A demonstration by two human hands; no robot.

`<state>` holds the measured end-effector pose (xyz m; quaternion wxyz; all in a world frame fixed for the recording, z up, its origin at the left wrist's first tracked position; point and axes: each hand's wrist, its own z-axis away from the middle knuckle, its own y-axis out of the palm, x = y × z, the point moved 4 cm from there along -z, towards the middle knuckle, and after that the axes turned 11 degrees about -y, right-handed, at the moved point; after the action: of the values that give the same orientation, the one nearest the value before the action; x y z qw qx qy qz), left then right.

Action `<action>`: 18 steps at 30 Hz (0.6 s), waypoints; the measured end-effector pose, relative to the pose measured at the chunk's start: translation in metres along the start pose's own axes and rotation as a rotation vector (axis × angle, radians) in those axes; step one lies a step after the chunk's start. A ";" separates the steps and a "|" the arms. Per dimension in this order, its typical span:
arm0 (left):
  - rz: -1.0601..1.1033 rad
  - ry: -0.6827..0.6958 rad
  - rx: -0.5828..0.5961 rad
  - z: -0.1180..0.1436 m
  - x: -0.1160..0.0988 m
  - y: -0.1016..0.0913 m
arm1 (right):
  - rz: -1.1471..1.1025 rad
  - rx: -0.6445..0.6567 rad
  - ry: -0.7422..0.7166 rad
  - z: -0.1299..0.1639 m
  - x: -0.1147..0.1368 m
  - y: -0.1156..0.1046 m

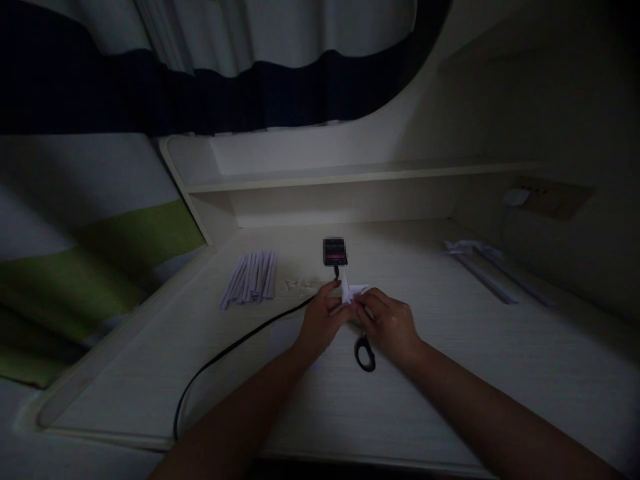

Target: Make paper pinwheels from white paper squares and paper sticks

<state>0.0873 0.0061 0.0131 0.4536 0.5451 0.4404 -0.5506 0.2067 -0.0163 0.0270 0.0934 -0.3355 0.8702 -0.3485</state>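
Near the middle of the desk, my left hand [323, 317] and my right hand [387, 323] come together on a small piece of white paper [350, 292]. Fingers of both hands pinch it, and part of the paper is hidden behind them. It looks folded, with one narrow part pointing up. Below my right hand shows a black looped handle [365, 355], probably of scissors; its other end is covered by the hands. Just beyond the paper lies a phone [335, 252] with its screen lit, a black cable [250, 333] running from it past my left hand.
Several rolled paper sticks [253, 277] lie side by side at the left. Small pale bits [297, 285] sit between them and my left hand. A longer paper structure [483, 270] rests at the right. A shelf [320, 177] runs along the back; a curtain [100, 233] hangs at the left.
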 end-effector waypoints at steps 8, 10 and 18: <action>-0.802 0.077 -0.588 -0.028 -0.018 -0.088 | -0.179 -0.143 0.175 0.000 -0.019 -0.007; -1.109 0.024 -0.785 -0.033 -0.019 -0.119 | -0.259 -0.204 0.217 0.000 -0.022 -0.008; -1.411 -0.228 -0.833 -0.043 -0.003 -0.162 | -0.511 -0.287 0.403 0.002 -0.041 -0.005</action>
<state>-0.0628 0.0810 0.0137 0.2082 -0.1313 0.7983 -0.5496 0.2410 0.0069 0.0262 -0.2184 -0.4766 0.7992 -0.2940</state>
